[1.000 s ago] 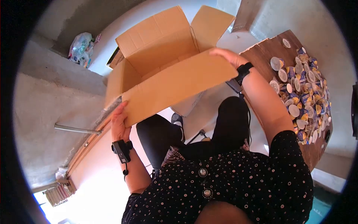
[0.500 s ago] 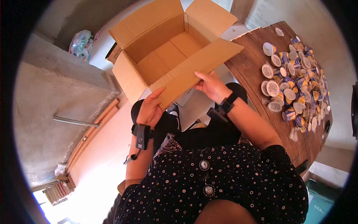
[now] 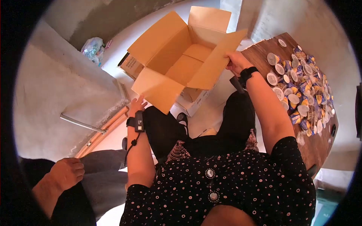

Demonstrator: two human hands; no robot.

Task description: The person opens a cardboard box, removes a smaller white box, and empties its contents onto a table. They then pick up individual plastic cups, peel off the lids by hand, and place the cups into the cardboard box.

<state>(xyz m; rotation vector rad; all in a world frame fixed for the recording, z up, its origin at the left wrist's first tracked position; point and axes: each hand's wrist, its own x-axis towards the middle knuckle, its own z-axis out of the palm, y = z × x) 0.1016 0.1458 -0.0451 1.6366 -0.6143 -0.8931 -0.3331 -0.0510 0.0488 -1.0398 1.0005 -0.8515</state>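
The head camera looks down at a seated person in a black blouse with small pale dots and black trousers. In front of the knees an open brown cardboard box (image 3: 181, 64) is held up above the pale floor (image 3: 211, 105), tilted, with its opening turned toward the camera and its four flaps spread outward.

The right hand (image 3: 236, 62) is at the right flap of the box, and its fingers are closed on the edge of this flap. A black band sits on the right wrist.

The left hand (image 3: 136, 103) is just under the lower left flap. It is mostly hidden by the cardboard, so it cannot be told whether its fingers are open or closed, or whether they touch the box. A black band with a small device and a cord is on the left wrist.

Under the held box a second white and brown carton (image 3: 194, 98) lies on the floor, partly covered. To the right stands a dark brown wooden desk (image 3: 260, 56), and on it lies a large heap of small round cups with white lids and blue and yellow sides (image 3: 301, 86), well apart from the box. Far left, near the grey concrete wall, lies a white plastic bag (image 3: 92, 48). In the lower left corner another person's hand (image 3: 67, 173) rests on dark clothing
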